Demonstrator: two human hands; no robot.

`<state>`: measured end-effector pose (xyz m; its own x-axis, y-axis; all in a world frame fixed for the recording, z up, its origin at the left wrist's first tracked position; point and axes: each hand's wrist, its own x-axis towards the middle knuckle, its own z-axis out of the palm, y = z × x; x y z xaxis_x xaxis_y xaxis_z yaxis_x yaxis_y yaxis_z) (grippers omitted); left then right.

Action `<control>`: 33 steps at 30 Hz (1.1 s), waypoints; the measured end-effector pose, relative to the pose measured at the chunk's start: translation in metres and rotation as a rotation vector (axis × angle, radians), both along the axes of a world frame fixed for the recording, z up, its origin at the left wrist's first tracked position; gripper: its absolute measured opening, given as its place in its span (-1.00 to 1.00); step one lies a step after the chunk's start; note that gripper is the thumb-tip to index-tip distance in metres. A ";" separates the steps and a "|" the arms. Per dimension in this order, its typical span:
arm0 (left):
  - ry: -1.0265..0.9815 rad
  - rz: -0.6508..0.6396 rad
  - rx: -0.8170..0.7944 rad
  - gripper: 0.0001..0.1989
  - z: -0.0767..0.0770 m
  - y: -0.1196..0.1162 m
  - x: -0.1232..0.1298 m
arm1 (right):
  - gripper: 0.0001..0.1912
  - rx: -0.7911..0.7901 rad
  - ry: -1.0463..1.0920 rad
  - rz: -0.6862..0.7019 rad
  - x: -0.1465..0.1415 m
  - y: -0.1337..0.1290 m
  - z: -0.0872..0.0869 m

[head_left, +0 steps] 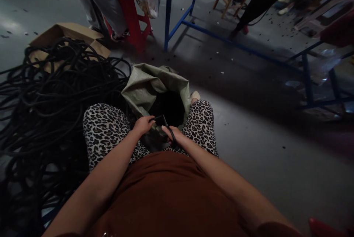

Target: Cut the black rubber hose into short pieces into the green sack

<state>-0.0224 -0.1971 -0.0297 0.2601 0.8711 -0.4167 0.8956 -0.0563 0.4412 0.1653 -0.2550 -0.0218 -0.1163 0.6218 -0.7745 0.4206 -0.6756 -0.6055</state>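
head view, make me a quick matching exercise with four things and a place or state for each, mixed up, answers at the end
Things:
1. scissors
2. green sack
3. black cords
4. cardboard box

Places and states:
a. heaped on the person's left
b. partly covered by cords
c. held in the right hand
d. open, between the legs

Pairs: 1-c, 2-d, 3-a, 4-b

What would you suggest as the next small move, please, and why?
Perhaps ease the scissors toward the black piece for a cut: the right hand holds them close to the piece's free end, the left hand pinches its other end, and the open sack is right by both hands.
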 end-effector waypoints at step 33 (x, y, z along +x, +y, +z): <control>0.073 -0.188 0.126 -0.67 0.011 -0.005 0.002 | -0.60 -0.036 -0.043 -0.118 -0.005 0.005 -0.001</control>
